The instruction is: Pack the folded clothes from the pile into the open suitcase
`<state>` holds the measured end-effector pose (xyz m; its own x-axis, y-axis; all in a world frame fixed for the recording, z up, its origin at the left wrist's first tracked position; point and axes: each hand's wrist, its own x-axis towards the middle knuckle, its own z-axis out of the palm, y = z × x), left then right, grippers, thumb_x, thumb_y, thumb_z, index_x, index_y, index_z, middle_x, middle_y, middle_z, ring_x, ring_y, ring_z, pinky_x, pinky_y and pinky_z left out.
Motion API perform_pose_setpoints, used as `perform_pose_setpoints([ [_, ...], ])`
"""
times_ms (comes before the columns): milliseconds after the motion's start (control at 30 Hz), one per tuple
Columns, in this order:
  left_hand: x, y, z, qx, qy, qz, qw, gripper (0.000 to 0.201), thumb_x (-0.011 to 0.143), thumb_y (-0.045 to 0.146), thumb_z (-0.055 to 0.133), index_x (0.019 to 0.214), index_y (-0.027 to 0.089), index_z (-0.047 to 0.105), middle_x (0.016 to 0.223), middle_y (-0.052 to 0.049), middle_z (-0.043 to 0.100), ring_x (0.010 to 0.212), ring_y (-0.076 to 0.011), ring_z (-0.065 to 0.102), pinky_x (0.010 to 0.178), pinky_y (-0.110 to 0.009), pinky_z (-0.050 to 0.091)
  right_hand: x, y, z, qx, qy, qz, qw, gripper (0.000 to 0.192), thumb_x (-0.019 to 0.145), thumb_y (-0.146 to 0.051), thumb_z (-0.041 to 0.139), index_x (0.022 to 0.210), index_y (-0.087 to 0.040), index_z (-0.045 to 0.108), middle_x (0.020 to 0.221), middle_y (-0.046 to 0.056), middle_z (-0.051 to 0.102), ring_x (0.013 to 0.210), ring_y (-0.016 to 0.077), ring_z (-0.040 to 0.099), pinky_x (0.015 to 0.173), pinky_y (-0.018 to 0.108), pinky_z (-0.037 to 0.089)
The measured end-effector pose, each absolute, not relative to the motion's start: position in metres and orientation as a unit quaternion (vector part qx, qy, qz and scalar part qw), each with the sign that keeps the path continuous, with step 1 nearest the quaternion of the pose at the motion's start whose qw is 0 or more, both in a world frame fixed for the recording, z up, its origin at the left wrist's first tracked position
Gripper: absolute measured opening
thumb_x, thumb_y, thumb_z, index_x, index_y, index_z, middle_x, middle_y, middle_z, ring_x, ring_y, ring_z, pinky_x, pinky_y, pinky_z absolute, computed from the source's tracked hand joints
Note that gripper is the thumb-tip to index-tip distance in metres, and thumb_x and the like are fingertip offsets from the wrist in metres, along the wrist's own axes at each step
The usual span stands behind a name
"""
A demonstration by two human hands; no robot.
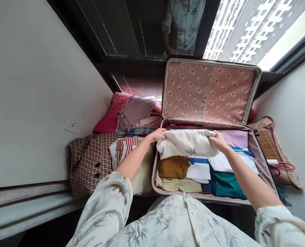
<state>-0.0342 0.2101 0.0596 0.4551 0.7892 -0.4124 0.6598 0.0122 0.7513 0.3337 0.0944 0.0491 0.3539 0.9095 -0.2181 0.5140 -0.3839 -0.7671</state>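
Note:
A folded cream garment with a grey leaf print [187, 142] is stretched between my two hands, above the suitcase. My left hand [157, 134] pinches its left top corner, and my right hand [217, 140] grips the right top corner. Beneath it lies the open suitcase [156, 183], its pink patterned lid [185, 89] raised at the back. Folded clothes fill the base: a mustard brown piece [173, 167], a beige one [182, 185], white and blue ones [199, 170], a dark green one [228, 183] and a lilac one [235, 138].
Left of the suitcase are a brown patterned bag [90, 161], a red-striped cloth [126, 145] and a mauve cloth [135, 109] on a pink pillow [110, 115]. At the right lies a woven mat with a fabric border [267, 137]. Windows stand behind; walls flank both sides.

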Motion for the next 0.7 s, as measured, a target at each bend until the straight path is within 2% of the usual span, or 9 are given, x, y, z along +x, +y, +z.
perform_pose_setpoints([
  [67,-0.015,0.232,0.058,0.711,0.553,0.063,0.430,0.042,0.066,0.006,0.069,0.108,0.010,0.065,0.107,-0.013,0.071,0.105,-0.0302,0.067,0.092,-0.038,0.054,0.333,0.119,0.040,-0.800,-0.455,0.287,0.264,0.037,0.074,-0.032,0.054,0.105,-0.015,0.061,0.097,0.011,0.069,0.091,0.0253,0.064,0.082,0.036,0.054],
  [100,-0.004,0.236,0.055,0.715,0.564,0.073,0.406,0.054,0.068,0.004,0.069,0.121,0.008,0.063,0.122,-0.019,0.068,0.119,-0.0343,0.063,0.102,-0.043,0.050,0.331,0.128,0.035,-0.814,-0.442,0.275,0.258,0.044,0.077,-0.032,0.053,0.116,-0.012,0.061,0.107,0.016,0.069,0.100,0.0288,0.064,0.090,0.041,0.053],
  [167,0.019,0.228,0.044,0.745,0.575,0.099,0.323,0.071,0.077,0.006,0.069,0.145,0.007,0.049,0.150,-0.027,0.050,0.144,-0.0394,0.043,0.118,-0.052,0.035,0.321,0.137,0.024,-0.832,-0.441,0.226,0.251,0.061,0.085,-0.033,0.051,0.140,-0.007,0.050,0.132,0.026,0.061,0.122,0.0358,0.056,0.105,0.051,0.045],
  [233,0.038,0.206,0.026,0.788,0.564,0.114,0.218,0.077,0.086,0.015,0.068,0.157,0.012,0.039,0.166,-0.026,0.029,0.157,-0.0411,0.020,0.125,-0.060,0.020,0.305,0.132,0.010,-0.835,-0.489,0.145,0.207,0.069,0.094,-0.038,0.047,0.156,-0.010,0.036,0.155,0.028,0.042,0.142,0.0406,0.040,0.113,0.059,0.036],
  [333,0.050,0.168,-0.012,0.829,0.532,0.086,0.149,0.080,0.090,0.038,0.072,0.162,0.025,0.039,0.174,-0.017,0.013,0.159,-0.0469,-0.001,0.121,-0.075,0.006,0.280,0.114,-0.016,-0.800,-0.592,0.056,0.078,0.069,0.100,-0.053,0.042,0.163,-0.026,0.033,0.171,0.020,0.019,0.153,0.0465,0.019,0.113,0.066,0.032],
  [467,0.044,0.152,-0.058,0.824,0.535,0.053,0.181,0.076,0.091,0.054,0.068,0.160,0.039,0.041,0.175,-0.011,0.010,0.158,-0.0502,-0.004,0.115,-0.083,0.006,0.263,0.100,-0.053,-0.783,-0.615,0.083,-0.045,0.069,0.100,-0.066,0.037,0.163,-0.038,0.033,0.172,0.018,0.015,0.151,0.0496,0.023,0.109,0.069,0.033],
  [567,0.040,0.156,-0.076,0.822,0.537,0.054,0.184,0.072,0.094,0.054,0.065,0.160,0.042,0.039,0.176,-0.008,0.006,0.158,-0.0482,-0.008,0.116,-0.081,0.007,0.264,0.101,-0.074,-0.785,-0.609,0.089,-0.064,0.070,0.101,-0.067,0.032,0.165,-0.038,0.029,0.171,0.020,0.017,0.149,0.0492,0.027,0.107,0.071,0.034],
  [700,0.041,0.161,-0.083,0.820,0.532,0.050,0.206,0.070,0.095,0.052,0.063,0.160,0.042,0.039,0.176,-0.006,0.004,0.158,-0.0469,-0.011,0.118,-0.079,0.006,0.267,0.103,-0.089,-0.791,-0.605,0.087,-0.030,0.071,0.101,-0.067,0.028,0.165,-0.035,0.030,0.169,0.021,0.021,0.150,0.0493,0.027,0.110,0.073,0.028],
])
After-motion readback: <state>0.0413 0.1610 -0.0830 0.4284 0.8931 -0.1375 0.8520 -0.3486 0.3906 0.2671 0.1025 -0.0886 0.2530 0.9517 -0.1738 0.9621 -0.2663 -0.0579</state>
